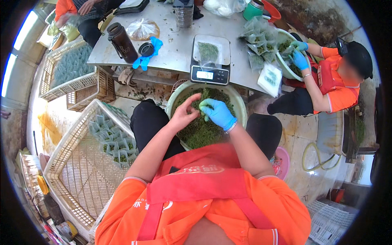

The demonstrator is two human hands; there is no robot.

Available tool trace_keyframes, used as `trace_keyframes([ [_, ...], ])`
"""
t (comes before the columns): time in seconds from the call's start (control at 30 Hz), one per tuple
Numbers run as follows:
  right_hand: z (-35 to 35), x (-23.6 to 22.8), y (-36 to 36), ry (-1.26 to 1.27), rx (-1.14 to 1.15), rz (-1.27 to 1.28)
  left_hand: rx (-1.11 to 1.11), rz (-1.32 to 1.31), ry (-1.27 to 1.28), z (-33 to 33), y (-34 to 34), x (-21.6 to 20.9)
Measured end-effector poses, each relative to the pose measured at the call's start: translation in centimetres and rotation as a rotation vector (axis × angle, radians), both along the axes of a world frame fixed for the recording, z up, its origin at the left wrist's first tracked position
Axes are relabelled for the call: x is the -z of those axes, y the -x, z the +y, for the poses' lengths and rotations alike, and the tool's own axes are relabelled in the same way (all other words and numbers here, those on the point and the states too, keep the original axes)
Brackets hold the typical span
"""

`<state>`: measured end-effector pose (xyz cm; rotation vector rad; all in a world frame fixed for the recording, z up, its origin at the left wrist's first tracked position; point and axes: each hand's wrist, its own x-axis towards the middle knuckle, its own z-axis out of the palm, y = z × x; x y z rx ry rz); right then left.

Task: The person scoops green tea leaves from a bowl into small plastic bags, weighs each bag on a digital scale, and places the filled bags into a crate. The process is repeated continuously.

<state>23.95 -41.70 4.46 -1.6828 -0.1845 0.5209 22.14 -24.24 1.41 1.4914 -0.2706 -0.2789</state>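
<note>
A round pale tub (241, 107) full of small loose green sprigs (203, 138) sits between my knees. Over it, my right hand (216, 112) wears a blue glove with green at the fingertips. Its fingers are closed on a small bunch of green sprigs (205, 94) that points up toward the scale. Just left of that bunch is my bare left hand (185, 112), its fingers apart and nothing seen in them. Beyond the tub's far rim, a digital scale (210, 61) on the table carries a clear bag of greens (208, 53).
The metal table (173, 47) holds a dark bottle (122, 43), a blue glove (149, 53), filled bags (261, 38) and a white stack of bags (270, 77). Left stands a plastic crate (77, 171) with bagged greens. A co-worker (326, 77) handles greens in another tub (300, 75) at right.
</note>
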Motion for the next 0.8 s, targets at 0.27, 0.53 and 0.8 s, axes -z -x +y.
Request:
trace_keyframes([
  [0.27, 0.2, 0.0, 0.1, -0.098, 0.03, -0.003, -0.032, 0.309, 0.199, 0.7, 0.2, 1.0],
  [0.53, -0.8, 0.7, 1.1, -0.648, 0.183, 0.606, -0.235, 0.269, 0.224, 1.4, -0.4, 1.1],
  [0.8, 2.1, -2.0, -4.9, -0.868, 0.576, 0.305, -0.321, 0.274, 0.096, 1.3, -0.4, 1.4],
])
